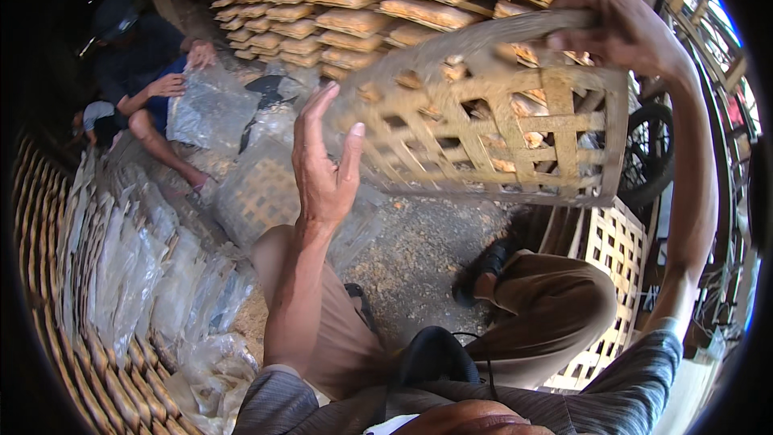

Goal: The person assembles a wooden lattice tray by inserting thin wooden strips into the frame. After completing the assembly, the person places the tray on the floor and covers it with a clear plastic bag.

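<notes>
Bamboo strips, loosely woven into an open, tan tray (499, 121), are held tilted at head height, gripped at the top rim by the right hand (620, 28); the left hand (326, 165) is spread open just beside its lower edge. Probably light, stiffish, splintery, so best gripped by the rim. Stacked cracker racks (354, 0) are crowded behind, clear plastic bags (137, 266) left.

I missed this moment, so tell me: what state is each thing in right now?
Woven bamboo tray: lifted, tilted.
Right hand: grip closed on the tray's top edge.
Left hand: open, palm at the tray's left end.
Clear plastic bags: lying stacked at left.
Cracker racks: full.
</notes>
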Tool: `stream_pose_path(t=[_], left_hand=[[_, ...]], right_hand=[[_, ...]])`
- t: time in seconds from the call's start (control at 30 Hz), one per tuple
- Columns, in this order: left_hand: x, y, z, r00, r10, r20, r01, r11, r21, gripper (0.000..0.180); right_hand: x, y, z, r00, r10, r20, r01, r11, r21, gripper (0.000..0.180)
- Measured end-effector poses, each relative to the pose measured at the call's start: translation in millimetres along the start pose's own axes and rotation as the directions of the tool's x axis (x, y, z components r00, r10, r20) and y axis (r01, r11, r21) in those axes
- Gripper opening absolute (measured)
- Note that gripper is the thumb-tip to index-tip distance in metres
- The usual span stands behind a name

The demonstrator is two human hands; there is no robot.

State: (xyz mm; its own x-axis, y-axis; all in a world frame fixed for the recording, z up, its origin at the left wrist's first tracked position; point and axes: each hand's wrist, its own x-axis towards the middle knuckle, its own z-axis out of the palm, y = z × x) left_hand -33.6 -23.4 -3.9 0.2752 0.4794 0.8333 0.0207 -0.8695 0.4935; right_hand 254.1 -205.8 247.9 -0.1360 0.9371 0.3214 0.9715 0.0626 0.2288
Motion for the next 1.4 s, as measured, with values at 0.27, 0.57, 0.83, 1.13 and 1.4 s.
stream_pose_path(t=[0.27, 0.57, 0.83, 1.13, 1.4], left_hand=[[-0.5, 37.1, 46.9, 0.818, -0.156, 0.554, 0.385, 0.864, -0.324, 0.041], [-5.9, 14.3, 35.3, 0.832, -0.485, 0.269, 0.551, 0.660, -0.511, 0.041], [-7.4, 15.6, 34.5, 0.824, -0.521, 0.222, 0.557, 0.672, -0.488, 0.042], [-16.7, 15.2, 43.8, 0.823, -0.529, 0.206, 0.553, 0.666, -0.501, 0.039], [-13.8, 22.2, 47.8, 0.853, -0.498, 0.155, 0.509, 0.730, -0.456, 0.038]], right_hand=[[74.6, -70.0, -1.2, 0.838, -0.247, 0.487, 0.141, 0.959, 0.245, 0.040], [44.1, -73.4, 74.6, 0.722, 0.019, -0.692, 0.215, 0.944, 0.250, 0.017], [76.2, -105.3, 142.7, 0.761, -0.029, -0.649, 0.161, 0.976, 0.145, 0.025], [85.3, -126.0, 133.1, 0.805, 0.494, -0.330, -0.061, 0.622, 0.781, 0.024], [86.1, -127.3, 152.8, 0.741, 0.497, -0.452, 0.157, 0.526, 0.836, 0.028]])
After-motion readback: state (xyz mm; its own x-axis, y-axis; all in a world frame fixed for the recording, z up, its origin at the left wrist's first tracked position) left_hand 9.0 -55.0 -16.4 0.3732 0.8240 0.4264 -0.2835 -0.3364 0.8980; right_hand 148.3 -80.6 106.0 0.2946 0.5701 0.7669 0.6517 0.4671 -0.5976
